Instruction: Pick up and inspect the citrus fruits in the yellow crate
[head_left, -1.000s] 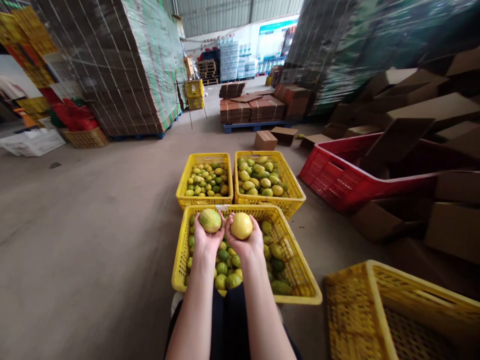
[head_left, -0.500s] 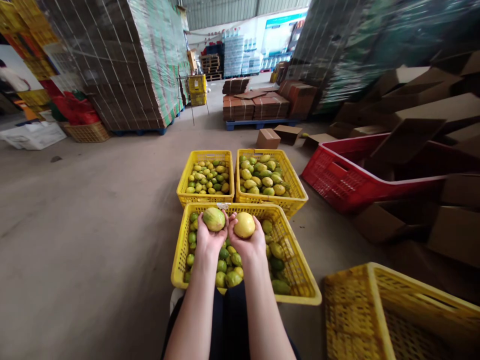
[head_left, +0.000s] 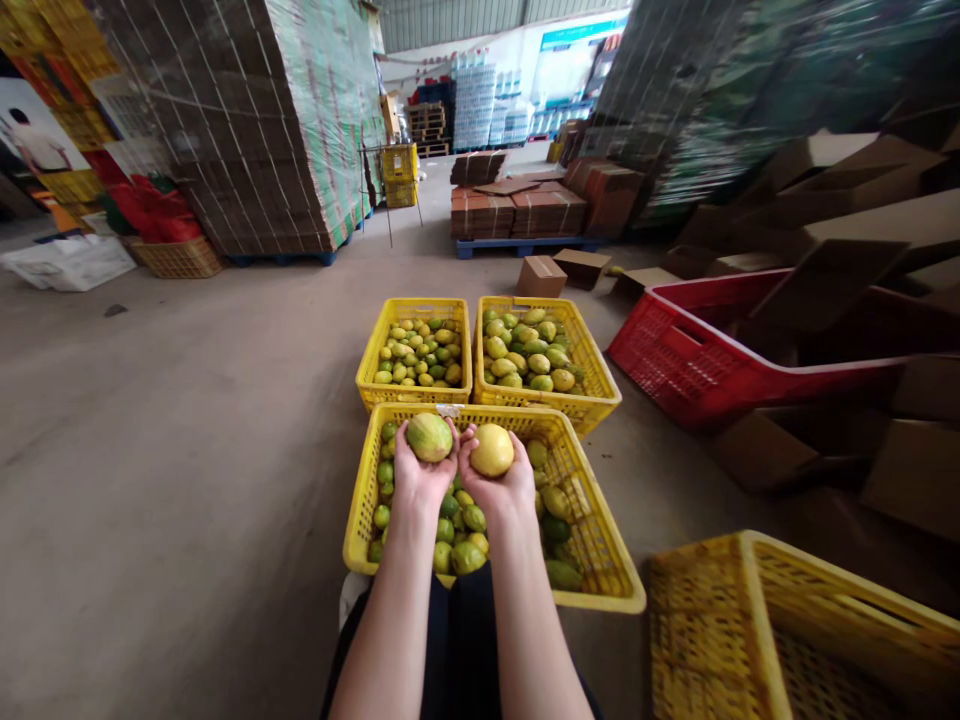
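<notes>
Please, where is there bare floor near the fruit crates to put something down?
The widest bare floor lies left of the front fruit crate, before the left wrapped stack. A smaller patch lies between that crate and the red crate. Further right, cardboard boxes crowd around the red crate.

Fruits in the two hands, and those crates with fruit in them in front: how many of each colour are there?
Green-yellow fruit in the left hand: 1
Yellow fruit in the right hand: 1
Yellow crates with fruit inside: 3
Total: 5
</notes>
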